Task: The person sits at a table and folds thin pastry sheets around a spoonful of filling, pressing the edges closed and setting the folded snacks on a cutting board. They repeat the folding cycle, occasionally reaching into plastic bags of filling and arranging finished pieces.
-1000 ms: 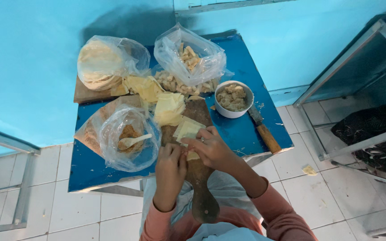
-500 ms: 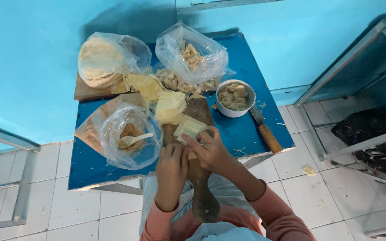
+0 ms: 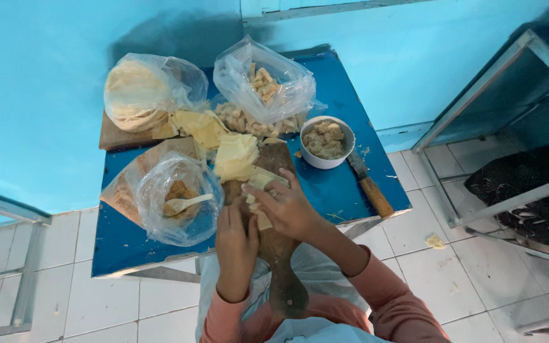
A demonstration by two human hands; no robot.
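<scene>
Seen from above: a person works at a small blue-topped table [image 3: 351, 184] set against a turquoise wall. A dark wooden paddle-shaped cutting board [image 3: 277, 254] lies on the near edge of the table, its handle overhanging toward the person's lap. On the board, both hands close over a pale yellow folded dough wrapper [image 3: 258, 190]. The left hand [image 3: 236, 238] has its fingers curled against the wrapper's near side; the right hand [image 3: 287, 206] lies across it from the right, fingers bent and pressing on it. Just beyond, a loose heap of pale yellow wrapper sheets [image 3: 233, 155] rests on the board's far end. To the left, touching the board, stands an open clear plastic bag holding brown filling and a white plastic spoon [image 3: 176, 203]. At the far left lies a clear bag of round flatbreads [image 3: 138, 92]; at the far centre, a clear bag of fried pieces [image 3: 265, 86]. A white bowl of lumpy filling [image 3: 326, 141] stands right of the board, with a wooden-handled knife [image 3: 370, 184] beside it.
</scene>
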